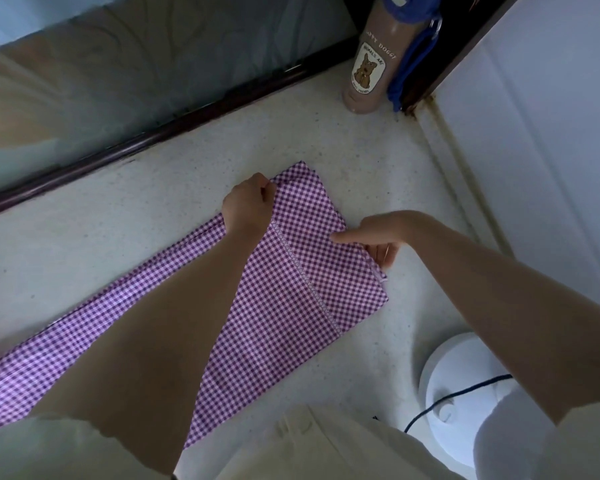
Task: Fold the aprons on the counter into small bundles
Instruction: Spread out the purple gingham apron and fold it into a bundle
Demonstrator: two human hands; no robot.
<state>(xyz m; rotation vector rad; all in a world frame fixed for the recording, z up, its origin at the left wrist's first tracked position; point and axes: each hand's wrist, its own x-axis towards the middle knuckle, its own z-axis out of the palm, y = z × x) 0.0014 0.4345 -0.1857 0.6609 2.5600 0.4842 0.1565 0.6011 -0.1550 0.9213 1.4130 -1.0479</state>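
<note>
A purple gingham apron (309,271) lay partly folded on the speckled desk (187,168), its long end trailing toward the near left. The left hand (248,202) had its grip clamped on the cloth's far edge, fingers curled over a fold. The right hand (378,233) gripped the right edge, forefinger stretched flat on top and the other fingers tucked beneath. A dog-labelled bottle (371,64) stood at the far corner, well apart from the apron.
</note>
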